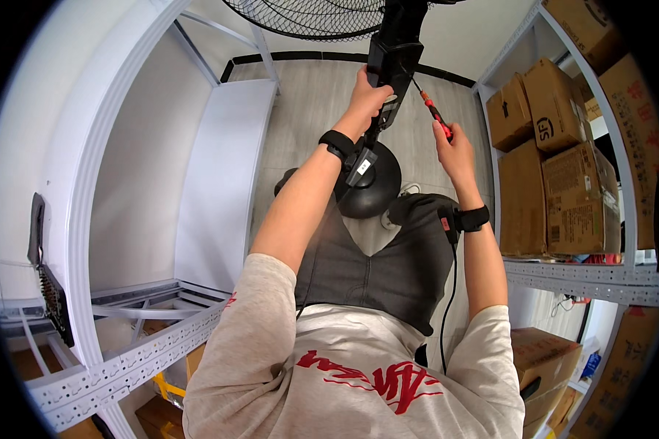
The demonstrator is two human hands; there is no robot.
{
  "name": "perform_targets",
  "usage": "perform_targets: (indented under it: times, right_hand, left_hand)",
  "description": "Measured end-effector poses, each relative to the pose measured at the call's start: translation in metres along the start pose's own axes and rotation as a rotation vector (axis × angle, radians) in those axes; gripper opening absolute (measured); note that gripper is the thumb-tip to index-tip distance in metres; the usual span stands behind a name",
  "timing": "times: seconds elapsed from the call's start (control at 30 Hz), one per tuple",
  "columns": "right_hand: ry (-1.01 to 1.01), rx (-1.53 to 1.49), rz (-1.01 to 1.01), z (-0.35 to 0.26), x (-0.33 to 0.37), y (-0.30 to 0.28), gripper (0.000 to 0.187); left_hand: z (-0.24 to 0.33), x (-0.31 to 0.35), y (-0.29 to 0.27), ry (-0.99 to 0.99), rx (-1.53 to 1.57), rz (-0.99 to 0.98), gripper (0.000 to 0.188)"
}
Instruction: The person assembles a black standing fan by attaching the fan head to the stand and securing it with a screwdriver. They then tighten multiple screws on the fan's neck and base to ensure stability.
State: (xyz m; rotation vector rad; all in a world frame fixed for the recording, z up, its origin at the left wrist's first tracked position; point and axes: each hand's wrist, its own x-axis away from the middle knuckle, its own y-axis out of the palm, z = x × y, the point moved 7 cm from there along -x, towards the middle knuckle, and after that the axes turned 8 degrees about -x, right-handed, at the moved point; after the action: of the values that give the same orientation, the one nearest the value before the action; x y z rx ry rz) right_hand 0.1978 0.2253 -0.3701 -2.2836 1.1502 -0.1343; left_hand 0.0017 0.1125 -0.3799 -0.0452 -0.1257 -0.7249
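Black upright fan column (pixel 395 55) gripped in the left hand (pixel 368 101); red-and-black-handled screwdriver (pixel 433 110) in the right hand (pixel 458 152).
From the head view I see the left fingers curled around the column, partly hidden, and the right fingers pinching the handle, its shaft angled toward the column's right side; I cannot tell whether the tip touches. The column rises beyond the knees from a round black base (pixel 377 196) on the grey wood-patterned floor (pixel 300 95).

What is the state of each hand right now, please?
Left hand: closed, holding the black fan housing.
Right hand: closed, holding a red-and-black screwdriver.
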Motion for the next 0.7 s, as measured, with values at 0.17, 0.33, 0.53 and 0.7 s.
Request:
perform_targets:
  times: [0.17,0.33,0.53,0.7]
  right_hand:
    - [-0.030,-0.054,-0.030,0.007,-0.007,0.001,0.044]
    - [-0.028,0.013,-0.053,0.004,-0.020,0.007,0.045]
    - [0.063,-0.118,-0.096,0.001,-0.019,0.003,0.046]
    - [-0.139,0.160,0.035,-0.013,-0.020,-0.009,0.043]
  left_hand:
    - [-0.002,-0.005,0.001,0.106,0.086,0.033,0.076]
    - [-0.016,-0.018,-0.010,0.191,0.010,0.216,0.069]
    - [0.003,-0.009,-0.025,0.259,-0.393,0.359,0.067]
    - [0.016,-0.007,-0.021,0.356,-0.336,0.333,0.070]
